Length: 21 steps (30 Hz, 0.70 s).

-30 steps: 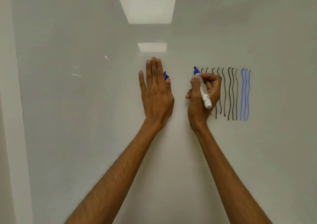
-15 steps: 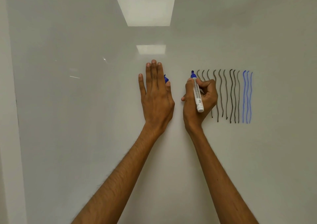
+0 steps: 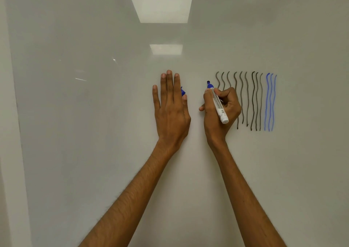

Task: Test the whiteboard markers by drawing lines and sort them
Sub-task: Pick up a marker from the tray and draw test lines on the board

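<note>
- gripping the marker (image 3: 218,103) in a writing pinch, the right hand (image 3: 220,114) curls thumb + fingers round the barrel. blue tip points up, just left of the black lines (image 3: 253,99), prob lined up for a fresh test stroke.
- tip on the whiteboard (image 3: 94,133) or just off it: can't tell.
- left hand (image 3: 171,110) lies flat on the board, fingers straight + together, further left of the black lines. looks like a brace.
- blue cap (image 3: 182,92) peeks out between its thumb + forefinger, prob kept for recapping.
- blue lines (image 3: 270,103) sit right of the black lines.
- right hand hides the lower parts of the leftmost black lines. light glare (image 3: 160,3) sits well above them.
</note>
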Each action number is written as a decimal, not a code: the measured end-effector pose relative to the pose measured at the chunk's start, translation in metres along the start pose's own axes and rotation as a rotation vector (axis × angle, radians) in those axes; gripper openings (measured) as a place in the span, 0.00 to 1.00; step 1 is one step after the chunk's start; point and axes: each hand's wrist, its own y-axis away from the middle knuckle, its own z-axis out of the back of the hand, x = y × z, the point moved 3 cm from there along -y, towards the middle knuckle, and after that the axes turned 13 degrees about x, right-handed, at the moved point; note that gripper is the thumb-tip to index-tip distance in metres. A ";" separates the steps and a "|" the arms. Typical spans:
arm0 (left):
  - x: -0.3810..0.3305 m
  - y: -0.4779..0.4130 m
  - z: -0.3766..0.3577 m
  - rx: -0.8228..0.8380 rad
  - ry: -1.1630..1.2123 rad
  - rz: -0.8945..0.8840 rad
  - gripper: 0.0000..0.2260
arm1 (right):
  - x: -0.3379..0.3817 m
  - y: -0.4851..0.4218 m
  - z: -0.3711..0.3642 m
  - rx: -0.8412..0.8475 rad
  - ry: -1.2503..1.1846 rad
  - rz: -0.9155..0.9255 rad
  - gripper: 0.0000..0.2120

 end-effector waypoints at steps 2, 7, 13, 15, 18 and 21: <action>-0.001 0.012 -0.002 0.015 -0.003 -0.011 0.24 | -0.001 0.005 0.002 -0.003 -0.007 -0.009 0.14; 0.000 0.017 -0.002 0.012 -0.004 -0.004 0.24 | -0.003 0.021 0.005 0.035 -0.005 -0.017 0.15; 0.000 0.020 -0.002 0.018 -0.004 -0.004 0.24 | -0.007 0.031 0.013 0.056 0.057 -0.013 0.13; 0.000 0.020 -0.002 0.020 -0.005 -0.005 0.24 | -0.010 0.033 0.015 0.060 0.081 -0.013 0.13; 0.000 0.021 -0.003 0.019 0.000 -0.005 0.24 | -0.012 0.037 0.018 0.068 0.105 -0.017 0.14; 0.000 0.022 -0.003 0.015 0.003 0.009 0.24 | -0.014 0.044 0.020 0.083 0.125 -0.020 0.13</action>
